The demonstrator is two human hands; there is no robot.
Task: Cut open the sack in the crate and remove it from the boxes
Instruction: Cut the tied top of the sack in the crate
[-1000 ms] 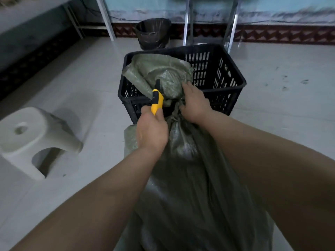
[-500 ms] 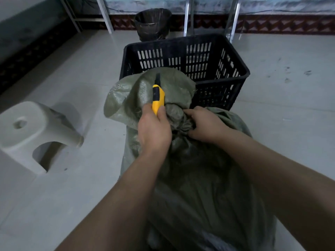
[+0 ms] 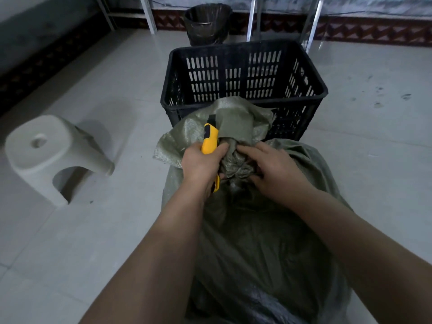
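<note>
**Sack neck held for the cut**

While the tied neck is being bunched, the green woven sack (image 3: 257,242) is seen in the head view standing on the floor in front of the black crate (image 3: 243,73), its loose top flap lying against the crate's near wall; the crate itself appears empty. A yellow utility knife (image 3: 209,142) is held in the closed grip of the left hand (image 3: 201,167), pointed away from the body and set just beside the gathered neck. Whether the blade is extended cannot be told. The twisted neck is pinched by the right hand (image 3: 275,169), whose grip is closed on the fabric. A pale plastic stool (image 3: 49,155) stands well apart on the left, and a dark bin (image 3: 207,24) is seen beyond the crate.

For the step in hand, the neck is best kept taut by the right hand, with its fingers (image 3: 247,152) held clear of the blade's path. The cut is probably best drawn away from the body, shallow enough that the contents are spared.
</note>
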